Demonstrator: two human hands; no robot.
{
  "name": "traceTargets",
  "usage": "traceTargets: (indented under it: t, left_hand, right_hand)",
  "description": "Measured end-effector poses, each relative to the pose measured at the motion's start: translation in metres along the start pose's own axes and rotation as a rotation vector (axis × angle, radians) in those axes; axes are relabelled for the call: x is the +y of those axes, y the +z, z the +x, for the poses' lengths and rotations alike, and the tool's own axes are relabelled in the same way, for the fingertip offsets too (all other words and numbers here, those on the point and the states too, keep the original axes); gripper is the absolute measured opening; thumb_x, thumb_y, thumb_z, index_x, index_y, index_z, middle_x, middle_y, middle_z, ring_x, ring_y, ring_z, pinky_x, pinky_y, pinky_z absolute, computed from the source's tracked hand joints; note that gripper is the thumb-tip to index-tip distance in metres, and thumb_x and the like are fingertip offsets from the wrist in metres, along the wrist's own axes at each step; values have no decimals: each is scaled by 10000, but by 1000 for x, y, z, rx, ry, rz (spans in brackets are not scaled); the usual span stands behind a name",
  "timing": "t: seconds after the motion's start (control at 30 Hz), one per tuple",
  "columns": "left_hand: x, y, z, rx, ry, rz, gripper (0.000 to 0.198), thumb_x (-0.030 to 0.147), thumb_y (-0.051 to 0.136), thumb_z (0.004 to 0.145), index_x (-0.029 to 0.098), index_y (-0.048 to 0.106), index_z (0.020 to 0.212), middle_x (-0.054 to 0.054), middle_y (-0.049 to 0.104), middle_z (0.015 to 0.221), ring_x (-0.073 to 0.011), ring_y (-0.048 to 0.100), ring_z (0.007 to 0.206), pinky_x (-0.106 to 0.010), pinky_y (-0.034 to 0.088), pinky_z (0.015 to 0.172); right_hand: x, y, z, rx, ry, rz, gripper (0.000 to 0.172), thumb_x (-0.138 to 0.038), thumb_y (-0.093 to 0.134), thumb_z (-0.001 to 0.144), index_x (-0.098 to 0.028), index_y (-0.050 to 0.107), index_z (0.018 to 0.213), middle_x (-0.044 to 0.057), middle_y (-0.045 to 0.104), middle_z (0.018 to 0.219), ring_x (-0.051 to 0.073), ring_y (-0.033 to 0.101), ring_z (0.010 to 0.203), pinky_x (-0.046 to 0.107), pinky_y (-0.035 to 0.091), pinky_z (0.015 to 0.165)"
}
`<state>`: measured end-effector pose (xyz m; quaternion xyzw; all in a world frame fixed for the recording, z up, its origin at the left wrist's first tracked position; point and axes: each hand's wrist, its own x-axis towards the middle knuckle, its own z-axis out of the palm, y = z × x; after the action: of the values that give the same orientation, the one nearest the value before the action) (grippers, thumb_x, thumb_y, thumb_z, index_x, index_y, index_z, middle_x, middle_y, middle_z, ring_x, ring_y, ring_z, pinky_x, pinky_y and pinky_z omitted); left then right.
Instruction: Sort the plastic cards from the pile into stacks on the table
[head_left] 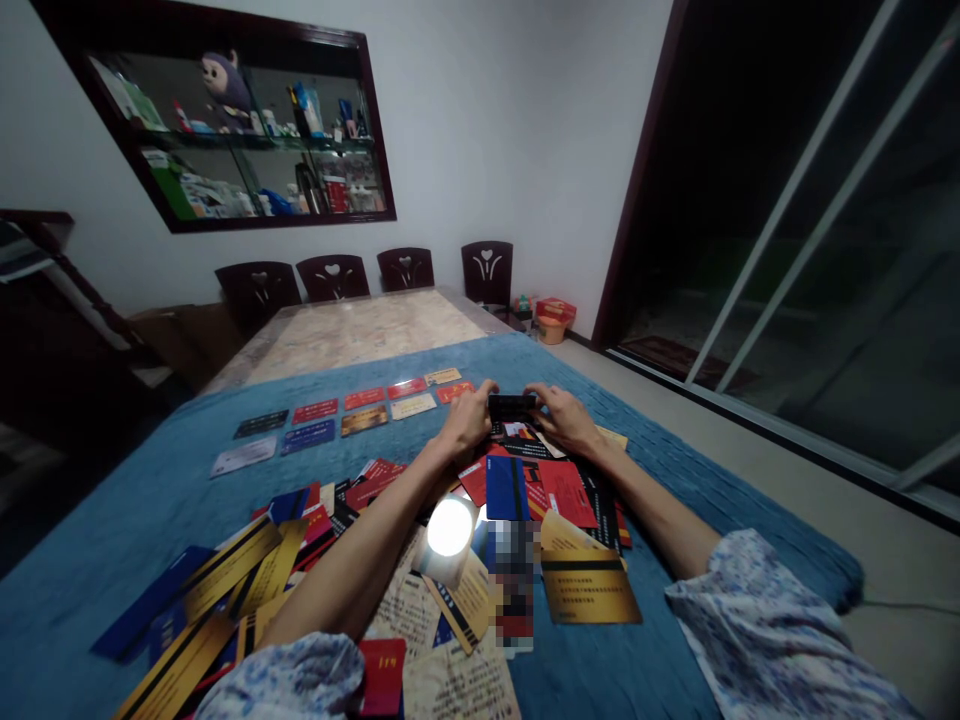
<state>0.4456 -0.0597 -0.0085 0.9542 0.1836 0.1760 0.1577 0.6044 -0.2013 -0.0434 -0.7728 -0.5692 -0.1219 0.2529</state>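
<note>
A black card is held up on its long edge between my two hands, above a heap of cards. My left hand grips its left end with thumb and fingers, while my right hand pinches the right end. Beneath and in front lie loose red cards, a blue card with a dark stripe and a gold card. To the left of my hands, several cards lie face up in two rows, among them a silver card, a dark blue card and a cream card.
Another mixed pile, with gold striped cards, spreads beside my left forearm. A blue cloth covers the near part of the table. Dark chairs stand along the far side. A bright glare hides part of one card.
</note>
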Motion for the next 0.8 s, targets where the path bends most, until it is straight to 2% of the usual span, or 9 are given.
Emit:
traceTargets:
  t: [0.13,0.3,0.6,0.8]
  left_hand:
    - [2,-1,-3,-2,0,79,464,34,477,783,188,571,1210,-56,699,853,-215,642,834,-300,476,797]
    - [4,-3,-5,25,-25,125,465,39,475,799,203,553,1226,-70,700,895,-239,647,886,-316,467,817]
    - [4,-3,-3,78,-47,49,402,69,457,826,187,563,1195,-61,681,851,-219,629,838,-306,466,785]
    - [-2,4,1,96,-32,-42,412,63,477,802,192,569,1182,-43,675,820,-200,624,784,-301,475,773]
  right_hand:
    - [-2,-2,1,2,-31,18,379,-175,531,889,-218,620,1255,78,674,902,227,588,863,297,430,768]
    - [-3,-2,2,11,-107,76,383,-143,521,874,-209,628,1236,94,713,1013,244,569,926,341,437,828]
    - [-4,-5,0,23,-116,24,526,-203,614,796,-164,571,1319,154,661,1221,321,514,1096,422,395,896]
    - [-2,-1,-1,47,-114,-47,534,-257,607,830,-169,540,1353,166,629,1215,333,484,1115,427,392,879]
